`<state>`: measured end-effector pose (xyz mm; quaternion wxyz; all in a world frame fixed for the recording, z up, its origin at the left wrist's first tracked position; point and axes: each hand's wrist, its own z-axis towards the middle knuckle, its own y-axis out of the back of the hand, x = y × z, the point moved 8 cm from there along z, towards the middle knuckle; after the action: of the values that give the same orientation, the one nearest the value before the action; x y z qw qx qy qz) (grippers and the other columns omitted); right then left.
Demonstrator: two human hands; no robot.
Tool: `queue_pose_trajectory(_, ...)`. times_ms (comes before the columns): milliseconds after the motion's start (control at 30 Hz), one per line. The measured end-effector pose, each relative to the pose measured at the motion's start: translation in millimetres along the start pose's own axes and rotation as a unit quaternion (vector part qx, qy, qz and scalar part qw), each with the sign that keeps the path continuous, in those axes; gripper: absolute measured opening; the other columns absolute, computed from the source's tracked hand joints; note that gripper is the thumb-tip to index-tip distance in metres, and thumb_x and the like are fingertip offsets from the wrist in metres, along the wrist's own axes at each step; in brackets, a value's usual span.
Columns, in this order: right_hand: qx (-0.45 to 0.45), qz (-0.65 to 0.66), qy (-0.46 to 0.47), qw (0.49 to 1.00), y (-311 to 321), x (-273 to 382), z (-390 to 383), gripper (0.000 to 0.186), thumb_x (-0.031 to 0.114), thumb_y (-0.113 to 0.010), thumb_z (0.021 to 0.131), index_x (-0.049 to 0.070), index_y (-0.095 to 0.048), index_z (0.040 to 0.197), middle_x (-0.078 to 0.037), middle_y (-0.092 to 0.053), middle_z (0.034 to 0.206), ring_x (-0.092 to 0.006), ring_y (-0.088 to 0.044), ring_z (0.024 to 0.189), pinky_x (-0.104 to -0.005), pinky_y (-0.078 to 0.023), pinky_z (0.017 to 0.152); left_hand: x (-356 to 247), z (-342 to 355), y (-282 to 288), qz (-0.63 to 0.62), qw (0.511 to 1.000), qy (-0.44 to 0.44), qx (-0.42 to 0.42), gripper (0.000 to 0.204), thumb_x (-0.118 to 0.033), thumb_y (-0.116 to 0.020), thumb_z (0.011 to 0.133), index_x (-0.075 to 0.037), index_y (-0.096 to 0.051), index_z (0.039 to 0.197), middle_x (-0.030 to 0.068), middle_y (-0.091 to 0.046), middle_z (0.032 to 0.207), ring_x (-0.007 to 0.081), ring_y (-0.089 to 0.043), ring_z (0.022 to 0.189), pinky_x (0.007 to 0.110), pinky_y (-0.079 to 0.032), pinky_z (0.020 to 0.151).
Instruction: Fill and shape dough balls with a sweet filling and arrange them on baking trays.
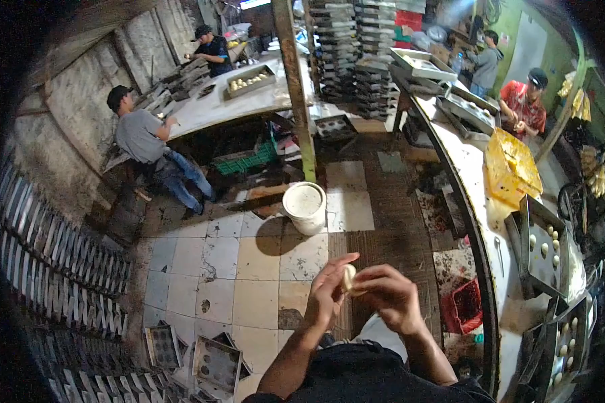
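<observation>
In front of my body, above the floor, a small pale piece of dough (348, 277) sits between my two hands. My left hand (325, 293) cups it from the left, its fingers stretched out along one side. From the right, my right hand (391, 297) grips the dough with curled fingers and the thumb. Part of the dough is hidden behind the fingers. Nearest on the right, a metal tray (530, 277) on the long table holds several pale dough pieces (544, 248).
A white lidded bucket (304, 207) stands on the tiled floor ahead. The long table (465, 176) on my right carries a yellow crate (511, 168). Stacked metal trays (60, 235) line the left; loose trays (216, 363) lie on the floor. Several people work at tables.
</observation>
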<state>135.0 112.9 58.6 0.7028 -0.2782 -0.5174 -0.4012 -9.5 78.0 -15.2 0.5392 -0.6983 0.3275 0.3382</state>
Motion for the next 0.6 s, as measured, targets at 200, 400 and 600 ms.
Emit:
queue_pose_trajectory(200, -0.053, 0.175, -0.155, 0.971, -72, -8, -28, 0.032, 0.0, -0.076, 0.091, -0.005, -0.066, 0.121, -0.008, -0.072, 0.1, -0.0143, -0.069, 0.082, -0.0298, -0.058, 0.077, -50, -75, 25, 0.107, 0.981, -0.155, 0.041, 0.042, -0.032, -0.074, 0.098, -0.003, -0.056, 0.122, 0.0082, -0.058, 0.114, 0.0166, -0.062, 0.103, 0.032, -0.05, 0.099)
queue_pose_trajectory(400, -0.119, 0.034, -0.078, 0.989, -58, 1, -52, 0.023, -0.005, -0.076, 0.089, -0.006, -0.069, 0.111, -0.008, -0.066, 0.101, -0.0165, -0.07, 0.084, -0.0287, -0.06, 0.073, -38, -82, 17, 0.259, 0.947, -0.185, 0.051, 0.039, -0.025, -0.065, 0.104, -0.005, -0.062, 0.137, 0.0083, -0.067, 0.118, 0.0134, -0.065, 0.103, 0.029, -0.054, 0.089)
queue_pose_trajectory(600, -0.168, 0.032, -0.114, 0.979, -9, 4, -87, 0.024, -0.006, -0.075, 0.088, -0.002, -0.071, 0.111, -0.007, -0.067, 0.102, -0.0151, -0.07, 0.09, -0.0273, -0.059, 0.074, 2, -75, -26, 0.285, 0.939, -0.152, 0.118, 0.034, -0.02, -0.052, 0.109, -0.002, -0.063, 0.135, 0.0081, -0.071, 0.114, 0.0139, -0.066, 0.099, 0.03, -0.053, 0.092)
